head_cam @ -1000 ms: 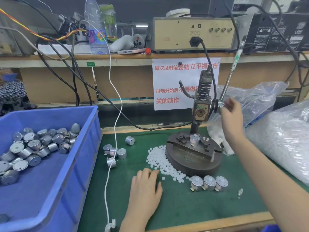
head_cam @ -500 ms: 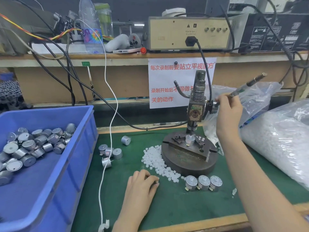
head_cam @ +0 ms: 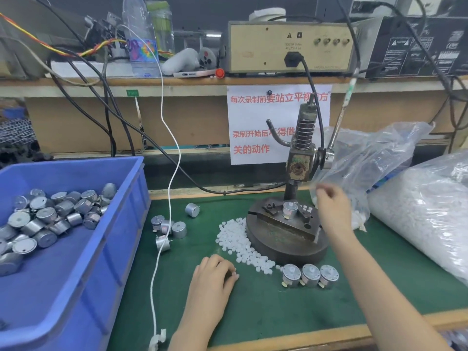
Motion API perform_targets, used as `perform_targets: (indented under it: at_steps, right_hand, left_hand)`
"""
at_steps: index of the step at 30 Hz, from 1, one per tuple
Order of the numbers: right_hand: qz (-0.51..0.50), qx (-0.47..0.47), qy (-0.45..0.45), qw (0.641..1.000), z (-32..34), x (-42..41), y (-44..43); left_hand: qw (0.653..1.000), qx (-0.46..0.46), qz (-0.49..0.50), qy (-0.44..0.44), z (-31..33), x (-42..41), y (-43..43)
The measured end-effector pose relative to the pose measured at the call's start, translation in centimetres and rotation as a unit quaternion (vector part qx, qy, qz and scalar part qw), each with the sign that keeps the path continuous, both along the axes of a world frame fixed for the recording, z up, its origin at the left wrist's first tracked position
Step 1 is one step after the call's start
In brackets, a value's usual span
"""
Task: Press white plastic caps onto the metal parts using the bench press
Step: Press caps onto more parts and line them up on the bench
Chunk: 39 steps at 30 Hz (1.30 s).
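Since half a second ago the right hand [head_cam: 331, 211] has let go of the press lever [head_cam: 340, 117] and dropped beside the round base [head_cam: 286, 239]; the lever now stands nearly upright and untouched. That hand is blurred, its fingers loosely apart and holding nothing that can be made out. One metal part [head_cam: 290, 209] sits upright in the fixture on the base, under the raised ram of the bench press [head_cam: 300, 158]; whether it carries a cap cannot be told. A heap of white plastic caps [head_cam: 240, 243] lies against the base's left edge. The left hand [head_cam: 215, 277] rests on the green mat [head_cam: 266, 307] at the heap's near end, fingers curled together, one cap at their tips. Three metal parts [head_cam: 310, 275] stand in a row in front of the base. More fill the blue bin [head_cam: 76, 287] at far left.
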State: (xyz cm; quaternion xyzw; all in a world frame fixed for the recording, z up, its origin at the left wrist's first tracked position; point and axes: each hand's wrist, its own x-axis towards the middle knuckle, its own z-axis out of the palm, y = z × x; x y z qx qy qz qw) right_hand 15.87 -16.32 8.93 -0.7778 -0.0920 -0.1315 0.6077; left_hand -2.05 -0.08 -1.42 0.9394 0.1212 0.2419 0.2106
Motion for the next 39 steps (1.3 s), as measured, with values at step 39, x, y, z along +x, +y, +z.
perform_targets:
  at_steps: [39]
  right_hand:
    - [0.177,-0.412,-0.259,0.855,-7.4,-10.0,-1.2]
  left_hand:
    - [0.995,-0.097,0.004,-0.015,0.4,-0.3,0.1]
